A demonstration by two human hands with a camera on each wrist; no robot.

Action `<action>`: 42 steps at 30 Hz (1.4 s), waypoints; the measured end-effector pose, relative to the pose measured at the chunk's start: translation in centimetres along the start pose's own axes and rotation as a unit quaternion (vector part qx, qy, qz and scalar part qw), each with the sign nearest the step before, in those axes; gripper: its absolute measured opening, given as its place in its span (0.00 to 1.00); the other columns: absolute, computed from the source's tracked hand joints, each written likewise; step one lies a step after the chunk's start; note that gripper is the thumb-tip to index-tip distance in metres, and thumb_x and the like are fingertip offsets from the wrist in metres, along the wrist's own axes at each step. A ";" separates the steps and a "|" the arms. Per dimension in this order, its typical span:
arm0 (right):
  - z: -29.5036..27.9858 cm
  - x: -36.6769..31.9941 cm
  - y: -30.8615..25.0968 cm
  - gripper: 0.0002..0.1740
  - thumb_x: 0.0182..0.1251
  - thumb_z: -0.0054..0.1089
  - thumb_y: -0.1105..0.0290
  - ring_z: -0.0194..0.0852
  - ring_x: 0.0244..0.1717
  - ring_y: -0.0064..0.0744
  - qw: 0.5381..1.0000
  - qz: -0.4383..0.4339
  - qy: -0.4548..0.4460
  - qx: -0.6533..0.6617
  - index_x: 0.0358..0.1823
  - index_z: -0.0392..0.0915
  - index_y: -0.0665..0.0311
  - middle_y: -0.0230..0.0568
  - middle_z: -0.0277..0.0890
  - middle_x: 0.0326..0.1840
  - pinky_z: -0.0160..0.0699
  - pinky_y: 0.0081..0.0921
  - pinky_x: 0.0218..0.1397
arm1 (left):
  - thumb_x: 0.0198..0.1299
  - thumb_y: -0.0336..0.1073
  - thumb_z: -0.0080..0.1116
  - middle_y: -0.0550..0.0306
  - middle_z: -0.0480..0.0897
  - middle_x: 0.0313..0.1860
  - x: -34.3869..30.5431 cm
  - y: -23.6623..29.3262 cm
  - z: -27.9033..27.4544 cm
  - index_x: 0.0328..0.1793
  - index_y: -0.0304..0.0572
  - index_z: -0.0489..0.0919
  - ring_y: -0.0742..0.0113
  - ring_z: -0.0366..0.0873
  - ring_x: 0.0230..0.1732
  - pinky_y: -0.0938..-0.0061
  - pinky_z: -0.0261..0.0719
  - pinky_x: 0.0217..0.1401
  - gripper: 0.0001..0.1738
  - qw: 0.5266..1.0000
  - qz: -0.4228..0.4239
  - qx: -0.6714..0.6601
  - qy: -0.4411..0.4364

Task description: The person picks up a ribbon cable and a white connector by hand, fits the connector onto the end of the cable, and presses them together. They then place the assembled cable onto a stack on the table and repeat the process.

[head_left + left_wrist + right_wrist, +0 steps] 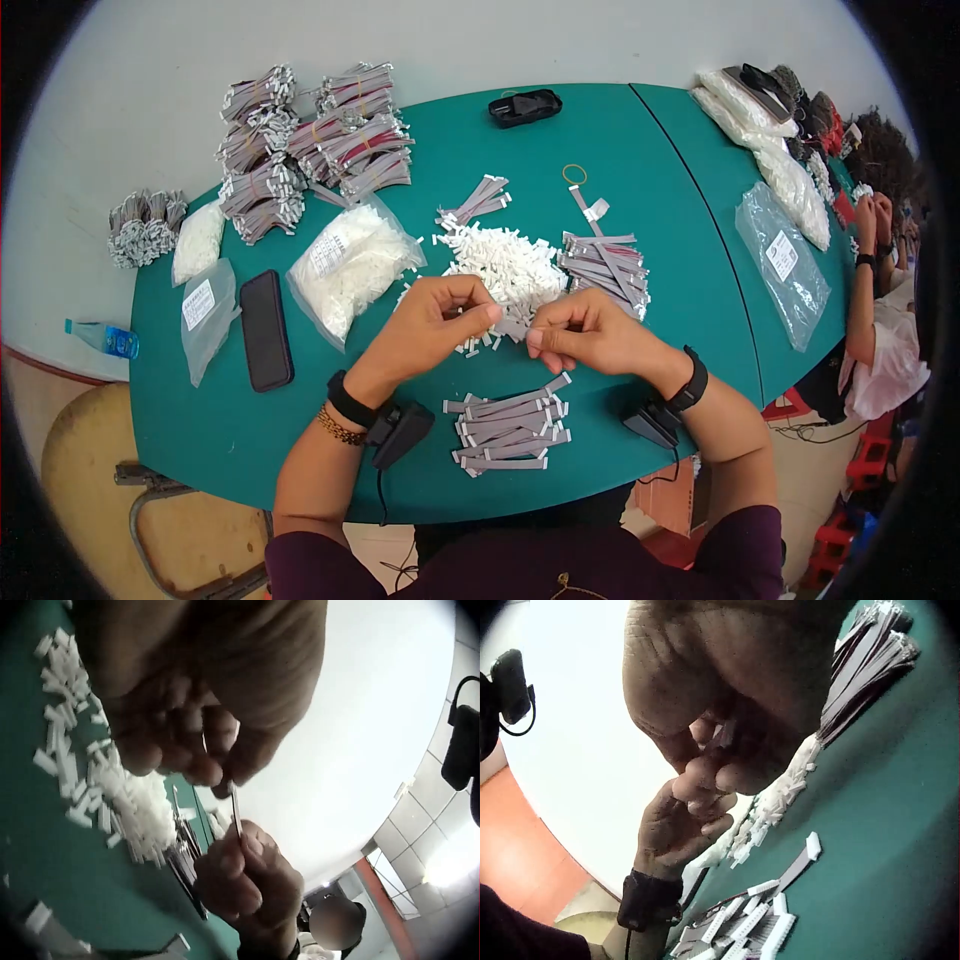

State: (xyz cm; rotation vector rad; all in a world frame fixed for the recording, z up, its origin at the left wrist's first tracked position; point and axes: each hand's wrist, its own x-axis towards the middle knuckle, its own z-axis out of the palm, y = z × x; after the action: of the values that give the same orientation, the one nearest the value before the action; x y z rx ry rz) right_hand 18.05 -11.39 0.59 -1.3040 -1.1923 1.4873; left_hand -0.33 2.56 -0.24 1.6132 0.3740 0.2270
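Observation:
Between the two hands runs a short grey ribbon cable [512, 328], seen nearly edge-on in the left wrist view. Its white-tipped end is pinched by thumb and fingertips of the left hand [430, 325]. The right hand [605, 335] pinches the cable's other part with curled fingers, which hide much of it. Both hands are raised over the near side of a heap of small white connector housings [505, 262]. Just below them, grey ribbon cables with white ends [512, 430] lie in a loose pile. To the right of the heap are more grey and dark-red ribbon cables [605, 268].
Bags of white connectors [350, 262] and a dark phone [266, 330] lie left on the green table [430, 480]. Bundled cables [360, 140] are stacked behind. A black pouch [524, 107] sits at the back. Plastic bags [785, 265] and another person's arm [862, 300] are at right.

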 end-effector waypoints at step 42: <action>-6.1 -0.3 -0.3 0.11 0.52 0.65 0.66 0.77 0.30 0.51 0.815 0.019 0.333 -0.473 0.27 0.76 0.67 0.49 0.77 0.25 0.73 0.41 0.33 | 0.45 0.29 0.66 0.56 0.78 0.25 -3.2 0.4 1.5 0.31 0.43 0.79 0.57 0.77 0.28 0.68 0.72 0.31 0.07 0.902 0.038 0.423 0.082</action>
State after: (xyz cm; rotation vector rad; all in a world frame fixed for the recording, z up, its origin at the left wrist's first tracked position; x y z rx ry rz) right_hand 24.17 -10.75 0.83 -2.2473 -1.4280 0.2530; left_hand -2.75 -0.01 0.24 2.4806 0.5893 0.2808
